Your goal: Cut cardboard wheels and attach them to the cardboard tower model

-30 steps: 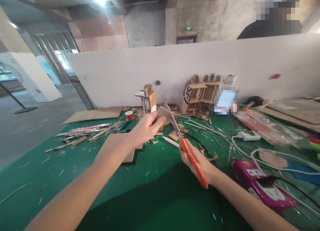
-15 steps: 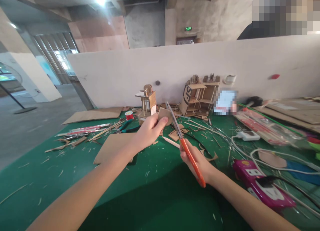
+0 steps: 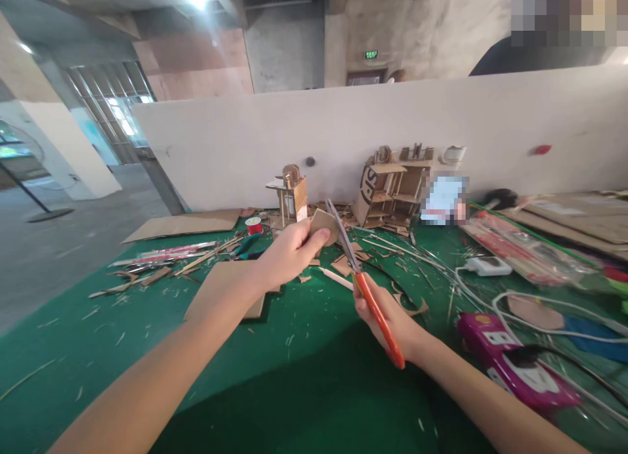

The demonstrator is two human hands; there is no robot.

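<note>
Left hand [image 3: 289, 251] fingers pinched shut on a cardboard piece [image 3: 324, 224], raised off the green mat [image 3: 304, 349]. Just right of those fingertips, scissors [image 3: 367, 292] blades laid against the piece's edge, orange handles clenched in right hand [image 3: 397, 323]. Risk, as judged: nicking the nearby thumb, or twisting the thin piece out of so light a pinch.

You're pinching a matt brown cardboard piece [image 3: 322, 222] in your left hand [image 3: 290, 251]; your right hand [image 3: 392, 318] is gripping scissors [image 3: 364, 285] with glossy orange plastic handles and dull grey metal blades. Matt green cloth is covering the bench [image 3: 304, 388], and rough cardboard scraps [image 3: 343, 265] are littering it.
</note>
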